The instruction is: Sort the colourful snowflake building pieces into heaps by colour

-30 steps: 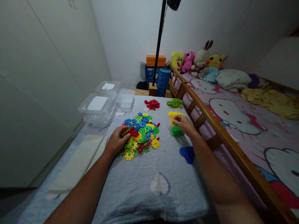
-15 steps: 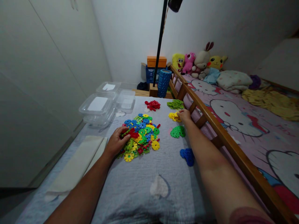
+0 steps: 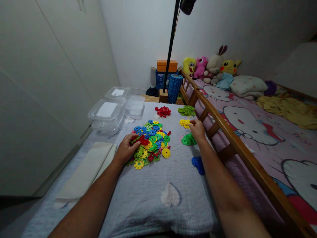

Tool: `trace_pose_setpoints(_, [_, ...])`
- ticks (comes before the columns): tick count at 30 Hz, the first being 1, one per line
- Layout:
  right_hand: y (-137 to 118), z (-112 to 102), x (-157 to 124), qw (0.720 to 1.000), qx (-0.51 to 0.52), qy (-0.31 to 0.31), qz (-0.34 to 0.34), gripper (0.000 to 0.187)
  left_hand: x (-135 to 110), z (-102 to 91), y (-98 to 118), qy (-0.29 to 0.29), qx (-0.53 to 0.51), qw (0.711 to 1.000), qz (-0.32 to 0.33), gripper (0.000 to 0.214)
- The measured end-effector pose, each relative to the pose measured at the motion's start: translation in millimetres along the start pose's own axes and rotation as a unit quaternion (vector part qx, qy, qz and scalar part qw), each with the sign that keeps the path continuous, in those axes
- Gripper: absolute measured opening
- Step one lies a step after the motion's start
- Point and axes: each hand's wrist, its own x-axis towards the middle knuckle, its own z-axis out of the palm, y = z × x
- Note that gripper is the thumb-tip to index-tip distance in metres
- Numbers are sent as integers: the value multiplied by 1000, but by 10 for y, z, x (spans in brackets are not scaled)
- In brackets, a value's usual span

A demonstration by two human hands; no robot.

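A mixed pile of plastic snowflake discs and other interlocking pieces (image 3: 153, 140) lies in the middle of the grey cloth. At its left edge, my left hand (image 3: 125, 149) is curled round red and green pieces (image 3: 143, 140). My right hand (image 3: 197, 129) pinches a thin yellow disc (image 3: 192, 124), seen edge-on, just beside the small yellow pile (image 3: 184, 123). Around that hand are a light green pile (image 3: 186, 111) behind, a green pile (image 3: 188, 139) in front and a blue pile (image 3: 197, 164) nearer me. The red pieces (image 3: 163, 111) sit at the far side.
Clear lidded plastic boxes (image 3: 106, 110) stand at the back left, with a folded cream cloth (image 3: 85, 170) before them. A wooden bed rail (image 3: 223, 138) runs along the right side. Beyond the far edge stand a black pole (image 3: 170, 46) and a blue roller (image 3: 174, 88).
My right hand has drawn slightly back from the yellow pile, and a yellow disc now shows between its fingertips. The left hand stays at the mixed pile; the view has shifted slightly.
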Motion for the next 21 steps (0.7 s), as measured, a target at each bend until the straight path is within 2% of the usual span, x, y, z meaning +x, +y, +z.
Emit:
trace_pose_setpoints(2, [-154,6,-333,997,36,-68,-29,17,1,1,3,1,-3,1000,0,43])
trace_pose_setpoints(4, [-305,39,-678,982,48,-171,-59,14,1,3,12,3,-7,1000,-2,42])
trace_pose_setpoints(7, [-471,118,-1098,957,12,-269,-106,8,-2,5,26,10,-12,1000,-5,42])
trace_pose_setpoints(10, [-524,196,-1320,947,-35,-290,-136,13,-8,7,30,17,-12,1000,-9,42])
trace_pose_setpoints(14, [-501,246,-1382,944,-59,-292,-141,19,-12,9,32,23,-10,1000,-11,42])
trace_pose_setpoints(17, [-490,239,-1360,943,-47,-303,-134,14,-14,9,41,25,-9,1000,-15,42])
trace_pose_setpoints(21, [-467,217,-1337,943,20,-317,-98,16,-12,7,53,18,-6,1000,-17,42])
